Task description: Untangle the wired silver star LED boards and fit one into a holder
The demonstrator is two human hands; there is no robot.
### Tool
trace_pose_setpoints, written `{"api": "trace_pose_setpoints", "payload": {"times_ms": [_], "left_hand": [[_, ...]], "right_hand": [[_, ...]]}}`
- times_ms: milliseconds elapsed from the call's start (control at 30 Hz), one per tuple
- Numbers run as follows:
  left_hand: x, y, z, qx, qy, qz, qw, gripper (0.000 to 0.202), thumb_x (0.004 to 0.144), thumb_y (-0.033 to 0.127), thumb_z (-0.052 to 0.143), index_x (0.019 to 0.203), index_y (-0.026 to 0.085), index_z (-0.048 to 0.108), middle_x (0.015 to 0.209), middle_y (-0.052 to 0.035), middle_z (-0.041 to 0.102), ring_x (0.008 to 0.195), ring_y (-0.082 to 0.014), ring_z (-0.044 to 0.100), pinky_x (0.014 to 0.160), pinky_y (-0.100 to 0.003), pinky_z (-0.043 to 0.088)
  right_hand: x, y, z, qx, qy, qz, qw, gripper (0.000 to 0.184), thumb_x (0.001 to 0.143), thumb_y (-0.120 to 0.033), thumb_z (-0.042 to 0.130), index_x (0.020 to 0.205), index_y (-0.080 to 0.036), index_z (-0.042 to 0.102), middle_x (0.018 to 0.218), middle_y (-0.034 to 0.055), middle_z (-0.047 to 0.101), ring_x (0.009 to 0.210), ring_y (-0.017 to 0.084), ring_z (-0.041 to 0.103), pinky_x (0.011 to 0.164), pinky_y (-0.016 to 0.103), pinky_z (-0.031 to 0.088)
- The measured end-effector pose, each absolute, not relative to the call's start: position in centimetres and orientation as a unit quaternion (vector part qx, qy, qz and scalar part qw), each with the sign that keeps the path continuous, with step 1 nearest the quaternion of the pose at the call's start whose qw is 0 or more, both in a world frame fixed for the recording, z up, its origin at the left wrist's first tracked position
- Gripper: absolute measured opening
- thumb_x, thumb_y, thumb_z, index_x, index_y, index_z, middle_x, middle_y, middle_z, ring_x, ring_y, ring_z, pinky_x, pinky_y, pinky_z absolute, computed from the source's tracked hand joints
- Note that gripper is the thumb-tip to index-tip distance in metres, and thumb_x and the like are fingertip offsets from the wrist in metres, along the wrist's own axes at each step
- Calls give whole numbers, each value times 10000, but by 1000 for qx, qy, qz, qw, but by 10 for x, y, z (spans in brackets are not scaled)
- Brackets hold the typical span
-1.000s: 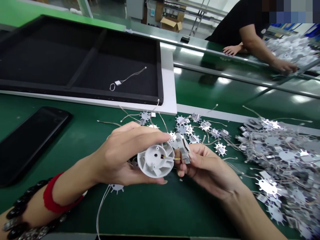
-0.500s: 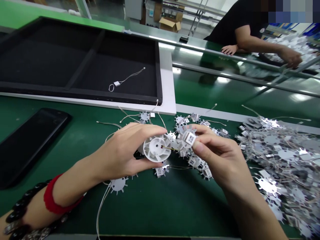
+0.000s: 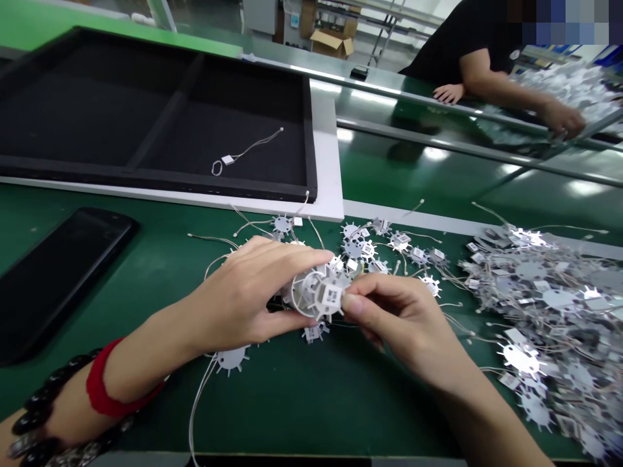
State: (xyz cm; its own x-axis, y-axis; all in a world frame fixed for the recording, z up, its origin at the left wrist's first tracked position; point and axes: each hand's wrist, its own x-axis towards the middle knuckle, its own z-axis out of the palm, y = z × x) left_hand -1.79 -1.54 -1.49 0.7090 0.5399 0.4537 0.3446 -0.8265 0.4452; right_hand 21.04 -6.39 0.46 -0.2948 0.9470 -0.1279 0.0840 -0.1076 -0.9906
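My left hand (image 3: 253, 292) is curled round a round white plastic housing (image 3: 298, 299), its open face turned towards me and to the right. Between thumb and fingers, my right hand (image 3: 394, 308) pinches a small spoked metal plate (image 3: 322, 299) that carries a white block with a printed code label (image 3: 333, 297). The plate is at the housing's open face and covers part of it; whether it is seated inside I cannot tell. Under and behind both hands lie several similar spoked plates (image 3: 353, 249) with thin wires.
A large heap of spoked plates (image 3: 559, 298) lies on the right. At left are a black phone-like device (image 3: 63, 279) and a black divided tray (image 3: 253, 97) holding a small wired part (image 3: 228, 159). Across a metal rail (image 3: 462, 143), a co-worker's arm (image 3: 516, 94) reaches towards a white pile.
My right hand has moved left and slightly down, bringing the spoked plate from beside the housing onto its open face. My left hand has stayed nearly still.
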Motion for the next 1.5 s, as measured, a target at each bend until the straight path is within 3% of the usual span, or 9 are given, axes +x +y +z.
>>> {"api": "trace_pose_setpoints", "payload": {"times_ms": [433, 733, 967, 1200, 1333, 1500], "left_hand": [[-17, -15, -18, 909, 200, 317, 180, 442, 921, 259, 698, 1291, 176, 471, 1205, -101, 695, 1069, -223, 670, 954, -404, 433], [-14, -13, -19, 905, 183, 332, 196, 427, 914, 252, 719, 1267, 182, 489, 1188, -115, 693, 1091, -227, 668, 935, -419, 462], [-14, -16, -22, 909, 193, 330, 168, 374, 927, 279, 703, 1243, 202, 519, 1173, -107, 686, 1089, -245, 664, 924, -428, 444], [-16, -14, -13, 869, 213, 361, 262, 403, 889, 373, 739, 1233, 260, 561, 1168, -94, 704, 1098, -266, 668, 917, -417, 541], [-15, -16, -11, 832, 228, 385, 328, 465, 821, 387, 807, 1217, 269, 594, 1154, -83, 712, 1067, -273, 683, 877, -381, 574], [-12, -20, -12, 804, 242, 390, 379, 431, 850, 364, 778, 1233, 284, 599, 1127, -31, 707, 943, -197, 695, 814, -284, 584]], "right_hand": [[214, -63, 5, -496, -493, 658, 282, 296, 808, -418, 768, 726, -160, 649, 594, -35, 528, 434, 60, 454, 370, 162, 349], [211, -62, 6, -502, -512, 637, 283, 382, 825, -472, 743, 667, -174, 565, 556, -57, 455, 445, 65, 412, 392, 190, 297], [208, -64, 5, -506, -541, 594, 315, 352, 860, -408, 731, 666, -178, 550, 567, -63, 456, 470, 60, 404, 426, 202, 290], [215, -67, 12, -514, -622, 473, 353, 195, 917, -367, 663, 816, -205, 702, 700, 8, 656, 582, 107, 528, 499, 217, 396], [212, -71, 13, -513, -650, 422, 370, 156, 928, -324, 651, 826, -216, 699, 690, -4, 663, 552, 94, 526, 476, 202, 390], [208, -72, 11, -500, -655, 421, 379, 183, 938, -303, 636, 788, -206, 672, 625, -22, 600, 509, 77, 449, 444, 197, 339]]}}
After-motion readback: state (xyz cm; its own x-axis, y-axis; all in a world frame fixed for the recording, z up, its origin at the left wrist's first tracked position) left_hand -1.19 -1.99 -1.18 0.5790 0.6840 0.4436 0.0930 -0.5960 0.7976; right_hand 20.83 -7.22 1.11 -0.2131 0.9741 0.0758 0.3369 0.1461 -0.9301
